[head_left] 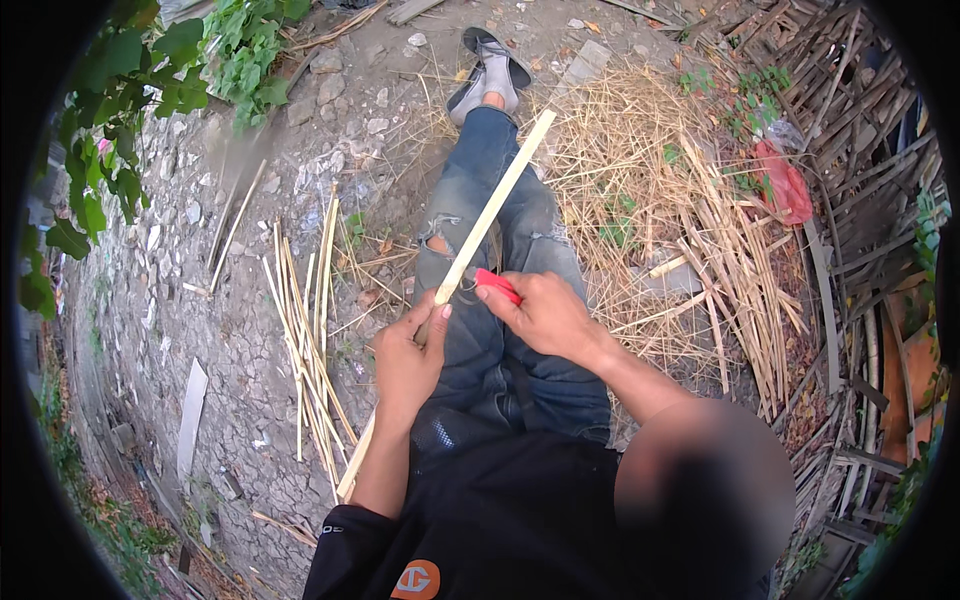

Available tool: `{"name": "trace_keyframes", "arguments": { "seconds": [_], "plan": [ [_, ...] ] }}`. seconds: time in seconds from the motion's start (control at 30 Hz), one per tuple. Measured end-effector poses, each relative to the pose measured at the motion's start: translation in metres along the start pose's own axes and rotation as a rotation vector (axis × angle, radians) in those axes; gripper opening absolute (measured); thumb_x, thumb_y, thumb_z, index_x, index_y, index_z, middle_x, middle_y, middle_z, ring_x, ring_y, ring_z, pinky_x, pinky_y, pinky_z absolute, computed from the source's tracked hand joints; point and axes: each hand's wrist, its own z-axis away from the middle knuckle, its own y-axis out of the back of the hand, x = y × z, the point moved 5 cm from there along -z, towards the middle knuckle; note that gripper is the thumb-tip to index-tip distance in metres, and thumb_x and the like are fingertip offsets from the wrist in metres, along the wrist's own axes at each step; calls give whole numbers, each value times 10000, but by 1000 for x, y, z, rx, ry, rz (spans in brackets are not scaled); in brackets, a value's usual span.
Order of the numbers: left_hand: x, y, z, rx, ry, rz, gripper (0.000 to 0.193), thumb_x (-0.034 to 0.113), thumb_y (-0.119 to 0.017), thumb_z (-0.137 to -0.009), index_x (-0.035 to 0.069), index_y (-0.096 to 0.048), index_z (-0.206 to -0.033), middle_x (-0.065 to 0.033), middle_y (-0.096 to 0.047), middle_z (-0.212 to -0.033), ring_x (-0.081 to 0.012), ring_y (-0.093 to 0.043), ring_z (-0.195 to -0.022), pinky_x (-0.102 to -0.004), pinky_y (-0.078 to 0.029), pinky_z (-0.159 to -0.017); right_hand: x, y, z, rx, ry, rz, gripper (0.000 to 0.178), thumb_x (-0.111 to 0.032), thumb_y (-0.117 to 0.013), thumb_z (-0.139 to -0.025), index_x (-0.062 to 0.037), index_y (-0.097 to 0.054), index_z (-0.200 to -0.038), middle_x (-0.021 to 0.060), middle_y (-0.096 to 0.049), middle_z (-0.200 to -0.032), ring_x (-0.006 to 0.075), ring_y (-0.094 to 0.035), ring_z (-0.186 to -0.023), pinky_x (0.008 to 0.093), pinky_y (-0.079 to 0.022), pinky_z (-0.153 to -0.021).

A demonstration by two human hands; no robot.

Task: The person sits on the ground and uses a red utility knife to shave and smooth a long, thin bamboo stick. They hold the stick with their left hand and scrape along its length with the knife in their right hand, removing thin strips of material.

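Observation:
In my closed left hand [408, 352] is a long, pale bamboo strip [497, 203]. It slants up and away to the right over my legs, and a pale length showing beside my left forearm may be its lower end. My right hand [550, 314] is wrapped round the red handle of a small knife [497, 285]. The knife's short blade sits close to the strip's edge, just above my left fingers; whether it touches the strip I cannot tell. Both hands are over my thighs, in worn blue jeans [470, 180].
A bundle of split bamboo strips [305, 350] lies at my left. At my right are a heap of shavings [620, 150] and more strips [750, 300]. Beyond them lie a red plastic bag [783, 183] and stacked old wood [860, 120]. Stones dot the cracked ground [250, 400].

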Motion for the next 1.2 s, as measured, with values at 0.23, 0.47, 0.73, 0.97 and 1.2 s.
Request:
{"name": "trace_keyframes", "arguments": {
  "seconds": [0.23, 0.47, 0.73, 0.97, 1.2],
  "plan": [
    [-7, -2, 5, 77, -218, -42, 324, 192, -706, -985, 13, -725, -1254, -273, -723, -880, -360, -731, -695, -365, -545, -647, 7, -13, -10, 5, -24, 159, 501, -483, -622, -1013, -11, -717, -875, 259, -648, -656, 480, -658, -670, 559, -509, -620],
    [-16, 17, 28, -62, -149, -54, 309, 167, -702, -985, -8, -728, -1238, -252, -699, -792, -292, -701, -604, -379, -505, -575, 140, 61, -59, 436, -361, 10, 693, -600, -501, -1042, 39, -746, -931, 283, -695, -746, 479, -713, -779, 566, -518, -733],
    [-59, 48, 26, 143, -18, -71, 330, 168, -713, -992, -43, -716, -1246, -59, -526, -606, -52, -415, -546, -273, -357, -485, 228, 178, -34, 632, -492, 91, 775, -647, -506, -1021, 32, -593, -657, 161, -555, -570, 260, -556, -574, 449, -455, -611],
    [-44, 25, -8, 134, -73, -64, 302, 260, -681, -1013, 37, -742, -1209, -112, -583, -609, -147, -509, -539, -330, -433, -561, 151, 122, -44, 184, -365, 172, 602, -554, -661, -970, 22, -644, -794, 162, -609, -638, 271, -587, -608, 435, -479, -645],
    [-80, -22, -40, -322, 155, 304, 380, 324, -499, -1113, -8, -672, -1043, -83, -705, -874, -118, -582, -682, -310, -408, -545, 117, 59, -44, -9, -205, 1, 471, -426, -738, -963, 33, -672, -879, 62, -540, -606, 165, -494, -576, 383, -419, -578]
  ]
}}
